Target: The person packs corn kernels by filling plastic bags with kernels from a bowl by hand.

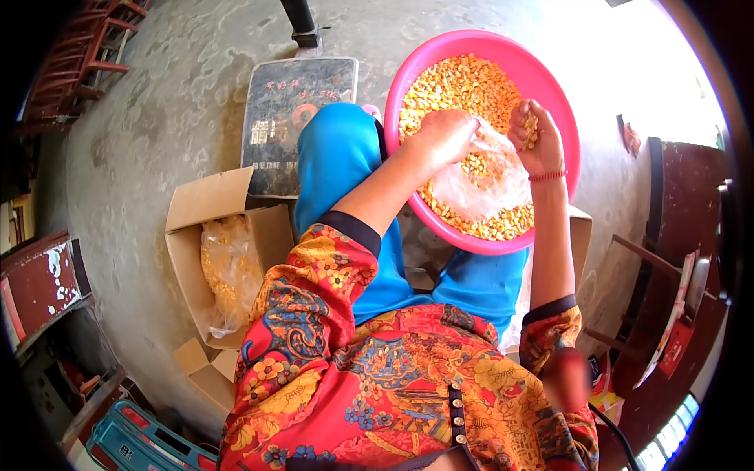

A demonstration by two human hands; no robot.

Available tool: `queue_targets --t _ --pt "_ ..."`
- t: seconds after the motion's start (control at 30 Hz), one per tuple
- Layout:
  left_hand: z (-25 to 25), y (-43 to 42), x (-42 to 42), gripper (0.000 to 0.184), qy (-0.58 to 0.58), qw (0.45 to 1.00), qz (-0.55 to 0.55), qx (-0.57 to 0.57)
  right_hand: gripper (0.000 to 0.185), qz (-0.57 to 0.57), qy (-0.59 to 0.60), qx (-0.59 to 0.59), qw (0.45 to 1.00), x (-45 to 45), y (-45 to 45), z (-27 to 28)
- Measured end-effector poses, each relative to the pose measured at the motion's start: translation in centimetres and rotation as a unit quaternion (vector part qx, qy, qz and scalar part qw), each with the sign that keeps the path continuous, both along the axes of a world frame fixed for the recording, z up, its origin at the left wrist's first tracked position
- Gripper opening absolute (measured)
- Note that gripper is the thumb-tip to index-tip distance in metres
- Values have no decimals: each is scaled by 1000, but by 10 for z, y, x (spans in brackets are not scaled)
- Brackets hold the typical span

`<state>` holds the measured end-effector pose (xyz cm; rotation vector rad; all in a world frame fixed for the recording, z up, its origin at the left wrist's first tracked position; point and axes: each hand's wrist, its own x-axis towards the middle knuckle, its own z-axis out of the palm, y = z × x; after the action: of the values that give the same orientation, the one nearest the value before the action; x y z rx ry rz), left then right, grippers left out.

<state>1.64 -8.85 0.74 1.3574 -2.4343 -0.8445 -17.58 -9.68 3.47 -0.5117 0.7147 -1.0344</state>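
A large pink basin (pixel 572 157) full of yellow corn kernels (pixel 463 78) stands in front of my knees. My left hand (pixel 449 135) is closed on the gathered rim of a thin see-through plastic bag (pixel 471 192), which lies over the kernels inside the basin. Some kernels show in or through the bag. Just right of the bag's mouth, my right hand (pixel 539 140) is raised with curled fingers around a handful of corn kernels (pixel 531 128). A red bead bracelet (pixel 547 176) circles that wrist.
A platform scale (pixel 275 118) lies on the concrete floor at the upper left. Left of my legs, an open cardboard box (pixel 206 196) holds a plastic bag of corn (pixel 229 271). Wooden furniture (pixel 683 204) stands on the right, and a blue-green case (pixel 145 439) at the lower left.
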Motion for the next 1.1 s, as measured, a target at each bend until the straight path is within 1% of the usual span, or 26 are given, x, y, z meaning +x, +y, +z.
queue_targets --t 0.07,0.1,0.13,0.2,0.3,0.33,0.4,0.47,0.53,0.57,0.63,0.67,0.73,0.77,0.8,0.87,0.93,1.0,1.03,1.07,1.1 --pt "1 -1 1 23 -12 1000 5 -7 21 -14 172 -24 985 14 17 8" --pt "3 -1 1 23 -11 1000 4 -7 21 76 252 -118 957 12 23 7" --pt "4 0 2 23 10 1000 7 -4 19 93 315 -112 938 15 30 3" --pt "3 0 1 24 31 999 10 1 19 167 412 -170 879 19 38 2" --pt "-2 0 0 26 26 1000 13 2 18 137 401 -179 888 15 34 1" --pt "0 0 1 27 27 1000 9 1 17 124 410 -163 889 16 31 9" --pt "3 1 2 28 29 1000 5 1 16 95 424 -158 887 9 18 5" --pt "9 3 4 33 -15 1000 -9 -20 15 68 454 -159 874 5 3 -2" --pt "3 3 3 33 -12 999 3 -33 20 49 511 -124 849 8 -9 -9" --pt "2 3 3 34 -10 999 13 -48 20 50 511 -124 849 7 -18 -16" --pt "4 1 1 34 -13 999 27 -36 33 30 602 -179 778 3 -36 -42" --pt "5 0 0 35 -15 999 39 -23 33 32 601 -178 778 4 -42 -50" --pt "6 0 -1 35 -10 999 40 -18 47 -11 720 -236 653 5 -55 -67" --pt "6 0 -1 35 -5 999 41 -13 52 -21 735 -253 629 8 -60 -75" --pt "6 0 -1 35 -5 999 43 -12 52 -19 734 -254 629 8 -61 -81" --pt "9 0 -3 35 24 999 30 9 54 -10 774 -241 586 30 -54 -70" --pt "13 0 -1 32 20 999 29 23 53 9 782 -230 579 44 -46 -62" --pt "15 0 1 25 30 999 11 41 53 57 790 -221 568 50 -44 -61" --pt "14 1 1 25 30 999 10 41 48 40 797 -251 548 52 -42 -65" --pt "14 1 2 22 37 998 5 44 48 40 797 -251 548 47 -44 -75" --pt "14 1 2 20 45 998 0 46 44 54 775 -253 576 39 -50 -86"
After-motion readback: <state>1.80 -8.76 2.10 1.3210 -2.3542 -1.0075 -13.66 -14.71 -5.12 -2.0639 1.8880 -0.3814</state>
